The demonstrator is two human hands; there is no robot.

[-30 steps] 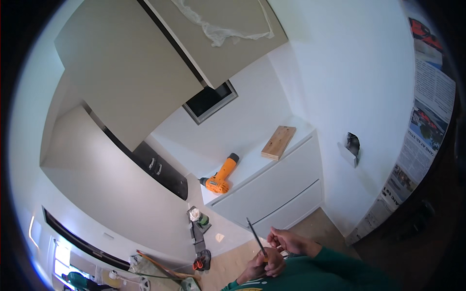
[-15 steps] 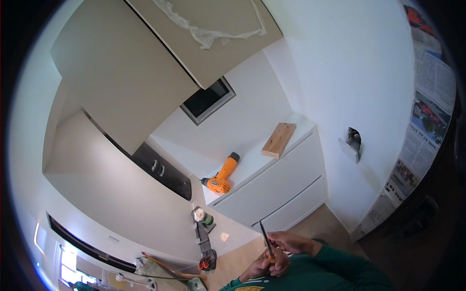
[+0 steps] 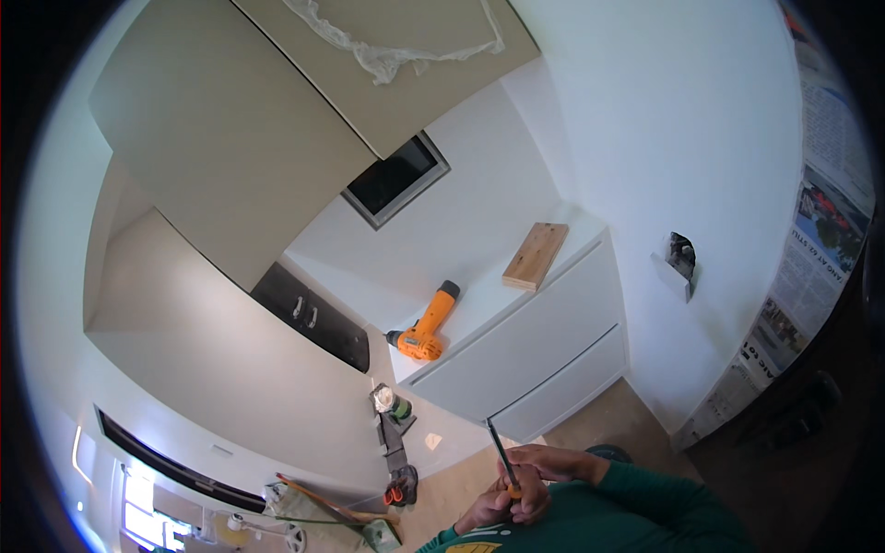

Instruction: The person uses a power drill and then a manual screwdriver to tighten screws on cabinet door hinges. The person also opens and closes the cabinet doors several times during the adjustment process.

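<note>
Close to my body, a screwdriver (image 3: 499, 443) with a dark shaft and an orange handle points up and away. My left hand (image 3: 513, 504) is closed round its handle, which shows only in part between the fingers. From the right, my right hand (image 3: 556, 463) meets the left one, its fingers curled against the screwdriver where shaft and handle join. Beyond them stands a white two-drawer cabinet (image 3: 516, 359). On its top lie an orange cordless drill (image 3: 427, 330), at the left, and a short wooden board (image 3: 536, 257), farther right.
Left on the floor are a can (image 3: 391, 403) and orange-handled scissors (image 3: 398, 493). Beige overhead cabinet doors (image 3: 230, 138) hang above, one bearing torn plastic film (image 3: 383, 63). An opened wall box (image 3: 680, 258) sits in the right wall, near newspaper sheets (image 3: 816, 221).
The view has shifted slightly. Both hands keep the screwdriver in nearly the same place and pose.
</note>
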